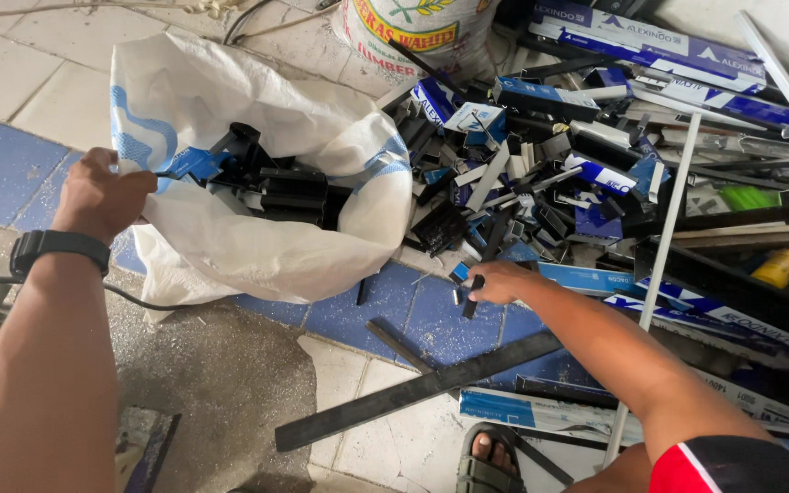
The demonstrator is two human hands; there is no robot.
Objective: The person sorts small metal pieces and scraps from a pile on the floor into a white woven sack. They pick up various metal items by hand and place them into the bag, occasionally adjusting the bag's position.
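White, blue-striped sack (257, 237); black offcuts (289, 192)

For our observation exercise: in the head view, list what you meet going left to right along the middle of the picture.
Wristwatch → left hand → white sack → right hand → yellow bottle.

A long dark flat bar (417, 388) lies slantwise on the white and blue floor tiles (11, 164). A thin white strip (659, 274) crosses long blue-and-white wrapped profiles (668, 46). A yellow bottle (778, 267) sits at the right, a printed white bag (413, 27) stands at the top.
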